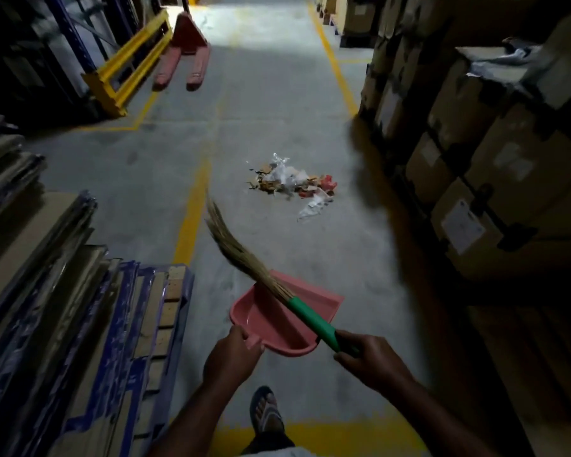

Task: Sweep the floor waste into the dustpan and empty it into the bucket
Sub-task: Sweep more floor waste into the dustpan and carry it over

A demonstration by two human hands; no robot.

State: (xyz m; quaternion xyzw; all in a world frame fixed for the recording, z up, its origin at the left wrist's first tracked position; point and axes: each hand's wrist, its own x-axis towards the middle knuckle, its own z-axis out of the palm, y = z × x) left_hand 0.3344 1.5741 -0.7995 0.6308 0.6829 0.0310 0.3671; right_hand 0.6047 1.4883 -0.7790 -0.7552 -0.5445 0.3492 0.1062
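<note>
Got my left hand (232, 359) wrapped round the one pink dustpan (279, 319) handle, right hand (368, 361) gripping the one broom (261, 268) angled across it, both held up, single waste pile (294, 184) mid-floor (277, 103) ahead.

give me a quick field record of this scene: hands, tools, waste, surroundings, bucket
left hand: grip closed on the handle of the pink plastic dustpan, held above the floor
right hand: grip closed on the green-handled straw broom, bristles pointing forward across the dustpan
waste: pile of paper, plastic and cardboard scraps on the grey concrete floor, ahead, not yet swept
dustpan contents: looks empty
surroundings: stacked brown cardboard boxes on the right, red pallet jack far left
bucket: not in view
</note>
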